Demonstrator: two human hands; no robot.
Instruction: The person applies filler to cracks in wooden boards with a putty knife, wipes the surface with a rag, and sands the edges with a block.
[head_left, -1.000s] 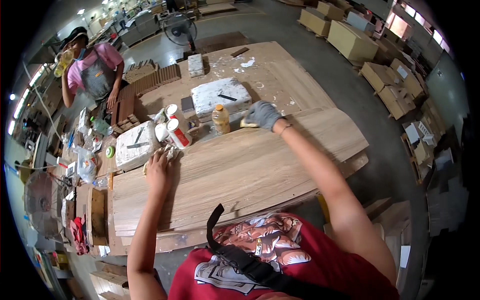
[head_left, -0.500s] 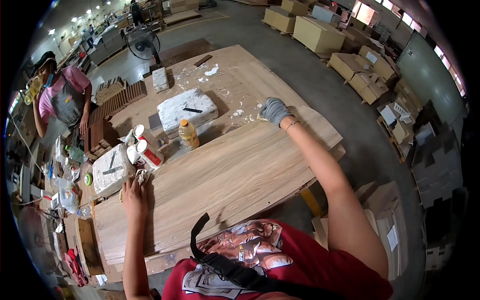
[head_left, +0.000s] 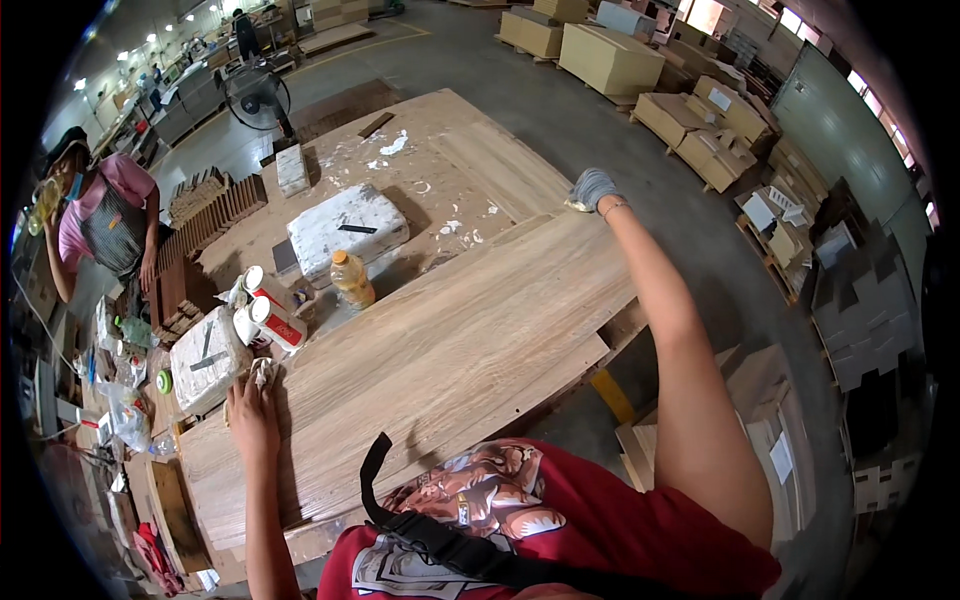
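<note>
A long wood-grain panel (head_left: 430,340) lies across the worktable (head_left: 400,165) in front of me. My left hand (head_left: 253,418), bare, rests at its left end with a crumpled whitish rag (head_left: 263,372) at the fingers. At the panel's far right corner is my right hand (head_left: 594,190), in a grey knitted glove, its fingers curled down. Something pale shows under those fingertips, too small to name. Close to my left hand stand a block wrapped in white (head_left: 210,360) and white tubs with red labels (head_left: 278,322).
An amber bottle (head_left: 352,280) stands behind the panel, near a white-wrapped block (head_left: 350,230) with a black blade-like strip on top. White scraps (head_left: 395,143) litter the table. Stacked brown strips (head_left: 185,290) lie at the left, where a person (head_left: 115,215) stands. Beyond is a fan (head_left: 258,98).
My gloved right hand has moved right and away from me to the panel's far corner, the arm stretching out. My left hand stays by the rag. The whole view has shifted slightly.
</note>
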